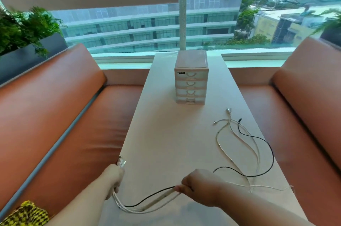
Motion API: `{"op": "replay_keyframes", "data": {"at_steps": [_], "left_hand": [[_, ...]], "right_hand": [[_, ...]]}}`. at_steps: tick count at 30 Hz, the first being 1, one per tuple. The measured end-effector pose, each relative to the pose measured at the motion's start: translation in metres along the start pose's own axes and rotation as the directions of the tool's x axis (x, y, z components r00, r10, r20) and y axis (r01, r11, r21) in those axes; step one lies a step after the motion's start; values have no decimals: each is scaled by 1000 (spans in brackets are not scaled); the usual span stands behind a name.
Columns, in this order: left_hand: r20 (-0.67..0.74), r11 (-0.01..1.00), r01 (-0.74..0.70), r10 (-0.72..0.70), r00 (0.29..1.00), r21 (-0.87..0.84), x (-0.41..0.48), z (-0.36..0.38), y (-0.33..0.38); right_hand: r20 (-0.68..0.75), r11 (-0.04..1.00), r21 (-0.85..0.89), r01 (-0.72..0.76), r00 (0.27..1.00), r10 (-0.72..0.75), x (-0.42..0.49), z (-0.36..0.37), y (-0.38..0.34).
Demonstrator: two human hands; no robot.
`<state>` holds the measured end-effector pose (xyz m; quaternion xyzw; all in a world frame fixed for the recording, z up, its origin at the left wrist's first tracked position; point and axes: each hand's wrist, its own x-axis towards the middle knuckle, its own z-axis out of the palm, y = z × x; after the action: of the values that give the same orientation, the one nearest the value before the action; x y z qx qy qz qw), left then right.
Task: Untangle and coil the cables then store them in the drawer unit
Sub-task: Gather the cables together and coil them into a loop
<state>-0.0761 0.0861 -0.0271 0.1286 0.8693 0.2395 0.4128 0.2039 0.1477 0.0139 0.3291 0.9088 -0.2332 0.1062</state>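
Observation:
Several white cables and one black cable [245,144] lie tangled across the pale table [166,133]. Their far plugs rest loose at the right, short of the drawer unit. My left hand [113,176] grips one end of the bundle at the table's left edge, with plugs sticking out above the fist. My right hand [199,183] pinches the same bundle further along, and a slack loop of cables [147,205] hangs between the two hands. A small beige drawer unit [191,79] with several drawers, all closed, stands at the table's far middle.
Orange-brown bench seats [64,124] flank the narrow table on both sides. A window with a city view runs behind the drawer unit. Green plants in dark planters [24,31] sit behind the left bench.

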Motion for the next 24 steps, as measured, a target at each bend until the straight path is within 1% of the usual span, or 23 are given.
{"op": "replay_keyframes", "data": {"at_steps": [2, 4, 5, 7, 10, 12, 14, 15, 17, 18, 19, 21, 23, 24], "left_hand": [[-40, 994, -108, 108, 993, 10, 12, -4, 13], [-19, 982, -187, 187, 982, -20, 21, -4, 29], [9, 975, -213, 214, 977, -57, 32, -2, 36], [33, 971, -233, 236, 971, -58, 38, -1, 52], [67, 952, -288, 295, 953, -103, 41, 2, 67], [119, 932, -320, 342, 932, -170, 36, 5, 74], [179, 902, -357, 403, 897, -243, 54, 7, 75], [196, 875, -423, 469, 861, -237, 59, 8, 75], [190, 825, -558, 564, 803, -90, 72, 8, 72], [161, 819, -574, 568, 807, -8, 79, 8, 69], [136, 827, -560, 551, 823, 37, 85, 6, 65], [64, 834, -551, 549, 834, 34, 86, 3, 54], [-12, 832, -555, 555, 832, -17, 65, 1, 41], [6, 846, -529, 531, 848, -68, 48, 5, 35]], "right_hand": [[-9, 999, 26, -44, 999, 45, 4, 3, -7], [-11, 994, 62, -87, 996, 88, 7, 6, -11], [-15, 991, 82, -108, 994, 110, 8, 7, -13], [-25, 980, 120, -157, 987, 161, 11, 10, -17], [-55, 955, 190, -228, 969, 242, 17, 15, -24], [-81, 926, 261, -273, 950, 302, 21, 21, -27], [-114, 892, 318, -321, 921, 372, 25, 26, -29], [-125, 872, 344, -348, 903, 410, 27, 28, -31], [-121, 830, 403, -387, 876, 467, 30, 32, -33], [-110, 817, 417, -399, 870, 481, 31, 33, -35], [-96, 810, 421, -408, 868, 487, 32, 34, -37], [-70, 798, 439, -412, 870, 488, 34, 34, -40], [-57, 780, 461, -423, 863, 502, 37, 35, -43], [-52, 775, 464, -428, 861, 506, 39, 35, -44]]}}
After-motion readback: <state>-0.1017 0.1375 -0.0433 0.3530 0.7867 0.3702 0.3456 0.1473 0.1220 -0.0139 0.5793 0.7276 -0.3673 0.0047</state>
